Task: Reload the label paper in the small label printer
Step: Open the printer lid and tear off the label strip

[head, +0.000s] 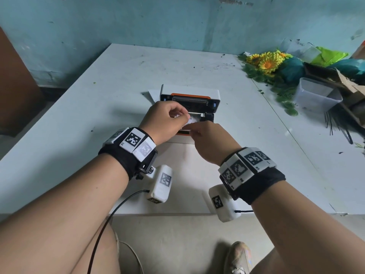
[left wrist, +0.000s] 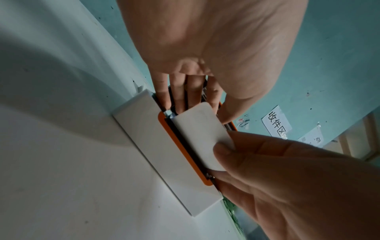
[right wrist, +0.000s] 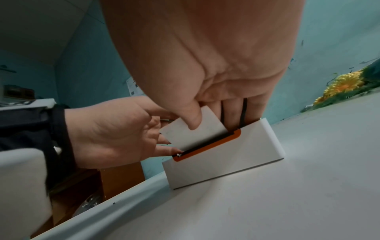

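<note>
A small white label printer (head: 215, 95) with orange trim stands mid-table, its lid raised toward the wall. A white strip of label paper (head: 193, 120) sticks up out of the open bay. My left hand (head: 184, 115) pinches the strip's left end, its fingers (left wrist: 180, 100) reaching down into the bay behind the paper (left wrist: 201, 129). My right hand (head: 194, 132) pinches the right end, thumb (right wrist: 193, 120) pressed on the paper's front (right wrist: 180, 138), fingers behind it. The orange rim (right wrist: 207, 147) frames the slot on the printer's body (right wrist: 222, 159). The roll inside is hidden.
Artificial sunflowers (head: 266, 60), a clear plastic tub (head: 316, 95) and torn cardboard (head: 347, 84) crowd the table's right side. A white sheet (head: 152, 93) lies under the printer's back left. The table's near edge (head: 177, 213) lies just behind my wrists.
</note>
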### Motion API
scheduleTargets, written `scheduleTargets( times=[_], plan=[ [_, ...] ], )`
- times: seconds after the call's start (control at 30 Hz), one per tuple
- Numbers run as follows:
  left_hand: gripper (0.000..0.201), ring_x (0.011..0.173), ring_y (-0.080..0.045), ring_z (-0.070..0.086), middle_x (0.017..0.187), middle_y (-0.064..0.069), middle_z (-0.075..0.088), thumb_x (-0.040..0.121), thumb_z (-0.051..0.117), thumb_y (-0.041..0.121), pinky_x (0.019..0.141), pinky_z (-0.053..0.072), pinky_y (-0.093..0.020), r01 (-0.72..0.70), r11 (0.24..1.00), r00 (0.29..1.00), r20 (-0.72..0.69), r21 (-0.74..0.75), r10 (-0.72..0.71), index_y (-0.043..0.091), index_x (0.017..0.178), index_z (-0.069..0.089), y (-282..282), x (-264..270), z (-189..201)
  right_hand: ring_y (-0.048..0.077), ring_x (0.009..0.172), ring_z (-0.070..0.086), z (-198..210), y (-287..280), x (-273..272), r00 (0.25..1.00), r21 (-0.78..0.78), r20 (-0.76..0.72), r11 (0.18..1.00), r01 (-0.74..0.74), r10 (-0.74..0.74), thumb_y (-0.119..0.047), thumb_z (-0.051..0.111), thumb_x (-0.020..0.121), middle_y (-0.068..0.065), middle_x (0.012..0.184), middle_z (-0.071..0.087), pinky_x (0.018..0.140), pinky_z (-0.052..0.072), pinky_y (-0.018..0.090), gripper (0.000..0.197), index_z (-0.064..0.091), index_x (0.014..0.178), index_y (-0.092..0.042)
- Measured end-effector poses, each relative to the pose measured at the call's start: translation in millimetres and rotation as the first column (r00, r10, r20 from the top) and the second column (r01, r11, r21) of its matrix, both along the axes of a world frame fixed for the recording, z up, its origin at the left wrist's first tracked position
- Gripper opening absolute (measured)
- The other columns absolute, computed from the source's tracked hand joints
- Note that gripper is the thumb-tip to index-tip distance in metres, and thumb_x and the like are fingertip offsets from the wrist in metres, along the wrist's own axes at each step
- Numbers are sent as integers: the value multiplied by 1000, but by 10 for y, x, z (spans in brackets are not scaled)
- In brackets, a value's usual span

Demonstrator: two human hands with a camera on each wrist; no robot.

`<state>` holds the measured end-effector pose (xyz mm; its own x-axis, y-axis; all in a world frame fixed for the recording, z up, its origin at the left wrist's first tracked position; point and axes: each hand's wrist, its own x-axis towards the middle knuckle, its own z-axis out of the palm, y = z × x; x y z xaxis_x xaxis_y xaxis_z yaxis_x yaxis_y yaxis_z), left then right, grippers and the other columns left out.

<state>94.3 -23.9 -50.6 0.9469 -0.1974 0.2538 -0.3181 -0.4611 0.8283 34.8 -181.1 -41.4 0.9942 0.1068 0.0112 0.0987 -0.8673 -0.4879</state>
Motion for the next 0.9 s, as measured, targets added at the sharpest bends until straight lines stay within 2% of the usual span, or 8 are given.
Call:
scheduleTargets(
  times=[0.1,0.23,0.33,0.4,0.53,0.63,0.73,0.9],
  plan=[
    [29,90,-9,72,85,16,76,96,65,42,89,57,-33,34,999,999,-32,-3,-34,17,94,79,-22,-15,28,28,78,54,29,-45,-33,999,55,38,998,34,-36,-13,44,111,-6,70,54,61,36,35,34,76,111,-21],
    [68,101,-12,72,98,7,80,109,19,59,96,51,-33,25,993,991,-128,-119,-40,33,86,78,-59,-106,128,39,80,60,37,-165,-52,966,166,200,977,132,-165,-10,44,106,10,78,62,63,39,39,25,68,102,-14],
    [77,99,-11,73,95,9,82,104,11,65,96,51,-31,39,988,992,-111,-152,-56,37,80,78,-77,-221,213,33,81,61,68,-216,-86,902,307,354,942,138,-247,-11,45,107,2,81,67,69,47,42,28,69,98,-21],
    [75,101,-13,74,100,10,79,104,13,67,94,52,-34,2,979,993,-117,-201,-26,32,90,78,-86,-221,214,23,108,69,100,-240,-106,839,402,451,909,114,-305,-10,48,109,3,119,78,90,56,32,35,78,117,-24],
    [62,92,-22,80,117,0,76,109,23,61,97,59,-43,-21,957,977,-210,-290,-42,25,104,74,-112,-205,234,25,151,51,139,-276,-146,818,527,467,848,48,-337,-7,55,111,6,174,38,102,33,-7,35,80,126,-25],
    [46,89,-28,82,123,-8,74,108,43,55,100,60,-49,-13,928,960,-266,-372,-93,19,120,69,-136,-232,243,31,157,44,108,-313,-147,830,578,469,815,-31,-302,-1,59,108,8,179,27,115,36,3,38,80,123,-28],
    [15,86,-30,81,116,-4,74,107,59,17,95,63,-45,-35,866,957,-267,-498,-115,15,118,67,-180,-278,251,29,153,50,109,-349,-138,829,577,489,813,-75,-270,3,63,104,7,178,29,115,44,11,40,81,114,-32],
    [34,89,-14,76,114,7,72,93,63,-9,81,64,-31,-2,856,997,-64,-516,-36,18,112,72,-206,-349,261,16,128,70,93,-392,-145,820,532,515,843,-77,-250,6,72,94,6,154,60,108,59,34,36,82,89,-28]
  ],
)
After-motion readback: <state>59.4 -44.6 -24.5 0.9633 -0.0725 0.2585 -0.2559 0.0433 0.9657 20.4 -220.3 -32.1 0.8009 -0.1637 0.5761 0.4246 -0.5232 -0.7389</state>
